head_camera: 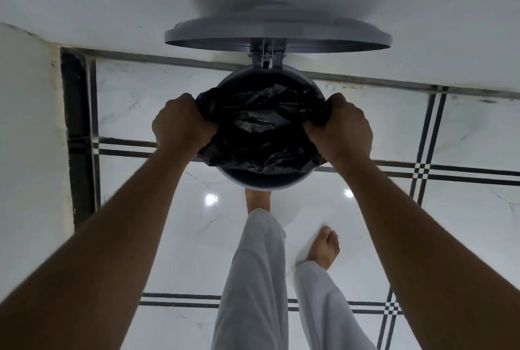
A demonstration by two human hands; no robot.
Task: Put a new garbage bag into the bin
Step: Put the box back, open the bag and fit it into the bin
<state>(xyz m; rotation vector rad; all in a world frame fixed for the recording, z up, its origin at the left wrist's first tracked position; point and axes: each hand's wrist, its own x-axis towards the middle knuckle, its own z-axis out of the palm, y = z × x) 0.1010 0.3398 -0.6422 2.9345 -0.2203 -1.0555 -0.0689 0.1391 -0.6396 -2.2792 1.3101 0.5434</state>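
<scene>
Head view looks straight down on a grey bin with its lid swung up against the wall. Left hand and right hand each clutch a bunched edge of the black bag, stretched over the bin's mouth. One bare foot touches the bin's base.

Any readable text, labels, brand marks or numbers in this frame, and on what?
None. The grey bin, its raised lid, the black garbage bag and the tiled floor show no print, label or number.
</scene>
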